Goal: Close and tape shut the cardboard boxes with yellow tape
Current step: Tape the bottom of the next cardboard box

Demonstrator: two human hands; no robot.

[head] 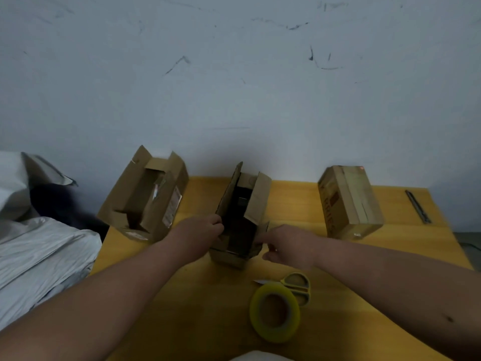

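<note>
Cardboard, brown and creased: the middle box [240, 217] stands on the yellow table [203, 295] with its top flaps up and its dark inside showing. I see my left hand [205, 227] at the box's left flap, fingers curled on the flap's lower edge. My right hand [283, 246] is at the box's near right corner, fingers bent toward the small flap there; I cannot tell whether they pinch it or only touch it, since that spot is blurred.

To the left, a larger open box [145, 196] sits tilted at the table's left edge, flaps raised, with a white label on its right side. To the right, well apart, a closed box [350, 201] lies with a pale strip along its top seam.

Nearer to me, a roll of yellow tape [274, 312] stands tilted on the table, just beside yellow-handled scissors [296, 285]. A thin grey tool [417, 207] lies at the far right edge. Grey-white plastic bags [39, 251] are heaped off the table's left side, under a scuffed pale wall [234, 74].
</note>
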